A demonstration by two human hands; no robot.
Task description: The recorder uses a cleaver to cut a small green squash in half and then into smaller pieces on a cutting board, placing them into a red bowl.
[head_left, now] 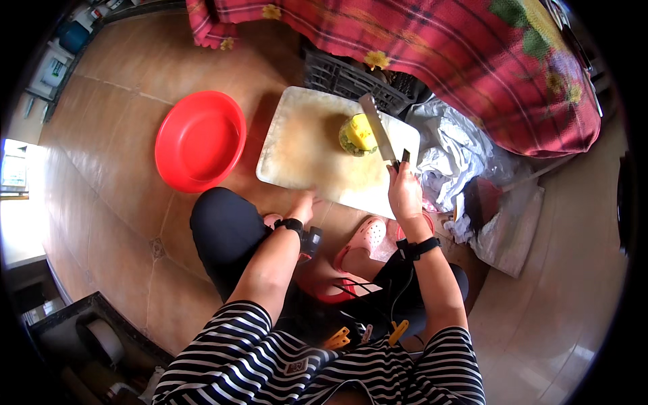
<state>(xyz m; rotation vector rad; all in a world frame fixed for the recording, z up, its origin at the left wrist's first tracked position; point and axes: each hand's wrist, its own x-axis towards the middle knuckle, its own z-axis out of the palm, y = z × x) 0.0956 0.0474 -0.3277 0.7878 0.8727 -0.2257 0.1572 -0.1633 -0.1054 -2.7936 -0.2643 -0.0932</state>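
My right hand [406,195] grips the dark handle of a kitchen knife [378,129] with a broad blade. The blade slants up and left over the right part of a white, stained cutting board [304,142]. Close by the blade, on the board, stands a partly peeled fruit, apparently a pineapple [359,134], with yellow flesh on top and green, mottled rind around its lower part. My left hand [302,205] is low at the board's near edge; its fingers are partly hidden and blurred, and I see nothing clearly held in it.
A red plastic basin [202,139] sits on the tiled floor left of the board. Behind the board are a black plastic crate [349,78] and a red plaid cloth [430,45]. Crumpled plastic bags [450,147] lie to the right. My pink clogs [362,238] are near the board's front edge.
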